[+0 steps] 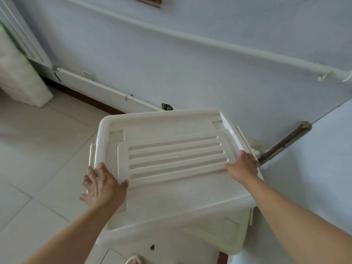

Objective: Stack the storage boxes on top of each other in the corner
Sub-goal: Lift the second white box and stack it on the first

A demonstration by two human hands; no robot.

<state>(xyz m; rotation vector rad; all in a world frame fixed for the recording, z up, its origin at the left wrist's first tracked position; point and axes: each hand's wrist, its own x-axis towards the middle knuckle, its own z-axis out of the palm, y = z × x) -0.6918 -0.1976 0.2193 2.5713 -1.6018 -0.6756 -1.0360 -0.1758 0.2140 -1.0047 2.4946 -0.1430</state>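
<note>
You had a white storage box (171, 168) in the centre of the frame, lid up, ribbed panel on top, tilted a bit. A second white box (219, 237) sat under it at lower centre-right, mostly hidden by the top one. Your left hand (102, 185) was on the box's left edge, thumb laid on the lid, fingers spread and reaching down over the side by the white latch (92, 155). Your right hand (243, 166) was on the right edge, thumb flat on the lid, fingers curled over the rim, so it gripped the box. The boxes were at the room corner where two pale blue walls (171, 63) met, right of centre. White pipe (190, 35) ran across the wall. Pale tiled floor (38, 149) was at left, and a brown stick (283, 143) leaned in the corner beside the box.
</note>
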